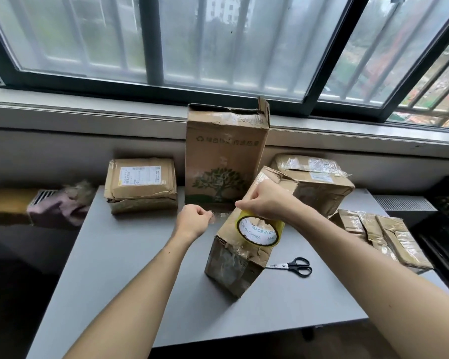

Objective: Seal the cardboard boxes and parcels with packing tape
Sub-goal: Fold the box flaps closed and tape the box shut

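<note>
Two hands up over the surface (130,255), and between them a short stretch of clear tape (222,217), hard to make out. Left hand (193,221) first: closed into a pinch, fingertips at what looks like the free end of the tape, hanging out to the left of the box, clear of the cardboard. Across to the right hand (266,203): it's clenched around the top of the yellow tape roll (259,230), which sits right against the upper face of the long box (246,234). That box lies tilted, its long axis running from near and low, below the right wrist, up and away past the right hand's knuckles. So the right hand is the one on the box; the left is off its flank. My read: the strip wants to come down along that long axis, so the left hand must swing in over the box. Scissors (293,266) wait just right of the box, under the right forearm
</note>
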A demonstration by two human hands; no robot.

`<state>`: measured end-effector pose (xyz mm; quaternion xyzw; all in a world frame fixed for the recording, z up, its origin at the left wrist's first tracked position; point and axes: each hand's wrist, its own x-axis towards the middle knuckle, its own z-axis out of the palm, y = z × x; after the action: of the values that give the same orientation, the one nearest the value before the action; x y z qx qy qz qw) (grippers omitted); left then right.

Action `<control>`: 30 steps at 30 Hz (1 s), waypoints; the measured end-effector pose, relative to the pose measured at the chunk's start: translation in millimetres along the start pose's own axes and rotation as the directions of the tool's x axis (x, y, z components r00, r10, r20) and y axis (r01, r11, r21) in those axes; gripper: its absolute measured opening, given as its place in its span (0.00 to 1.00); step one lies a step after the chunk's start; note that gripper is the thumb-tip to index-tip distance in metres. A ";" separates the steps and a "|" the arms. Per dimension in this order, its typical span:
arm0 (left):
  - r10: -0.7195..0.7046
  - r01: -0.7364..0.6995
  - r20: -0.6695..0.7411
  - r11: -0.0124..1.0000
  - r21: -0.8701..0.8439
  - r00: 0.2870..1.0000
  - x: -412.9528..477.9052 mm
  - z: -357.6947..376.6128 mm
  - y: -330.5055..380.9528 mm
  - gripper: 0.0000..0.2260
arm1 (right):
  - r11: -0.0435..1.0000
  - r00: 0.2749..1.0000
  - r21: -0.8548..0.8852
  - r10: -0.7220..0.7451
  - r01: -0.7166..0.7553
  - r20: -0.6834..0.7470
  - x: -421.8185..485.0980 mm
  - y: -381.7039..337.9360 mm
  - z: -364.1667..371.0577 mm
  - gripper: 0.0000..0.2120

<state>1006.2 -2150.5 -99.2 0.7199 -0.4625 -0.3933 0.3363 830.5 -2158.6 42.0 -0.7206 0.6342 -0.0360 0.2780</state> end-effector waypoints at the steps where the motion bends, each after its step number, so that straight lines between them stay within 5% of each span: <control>1: -0.012 0.011 0.032 1.000 0.005 0.999 -1.9 6.7 -4.1 0.13 | 1.000 1.000 -0.004 0.007 -0.007 0.000 -1.1 0.6 1.6 0.31; 9: -0.049 0.066 0.258 0.996 -0.057 0.965 -6.8 20.9 -11.7 0.11 | 0.943 0.990 0.306 0.102 -0.127 0.099 -16.6 38.9 -1.7 0.30; 13: -0.033 0.037 0.334 0.999 -0.005 0.942 -6.4 21.9 -6.4 0.07 | 0.834 0.979 0.513 0.153 -0.202 0.138 -32.8 53.3 5.8 0.46; 21: -0.118 0.084 0.385 0.991 0.104 0.915 -4.6 21.5 0.2 0.07 | 0.709 0.985 0.690 0.169 -0.146 0.034 -36.0 54.8 26.6 0.28; 24: -0.255 0.159 0.355 0.947 0.279 0.899 -8.5 15.1 1.2 0.24 | 0.707 0.983 0.691 0.179 -0.152 0.033 -36.3 55.4 27.2 0.26; 26: -0.259 0.111 0.340 0.911 0.397 0.904 -11.3 13.9 -3.9 0.14 | 0.708 0.985 0.690 0.167 -0.148 0.040 -35.7 55.8 29.2 0.26; 30: -0.067 0.024 0.236 0.983 0.182 0.969 -13.8 9.9 0.2 0.10 | 0.718 0.992 0.687 0.124 -0.110 0.030 -35.1 55.9 29.4 0.26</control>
<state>993.8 -2139.0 -100.1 0.7044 -0.5165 -0.4427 0.2027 785.6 -2117.6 2.8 -0.5247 0.6224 -0.2570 0.5209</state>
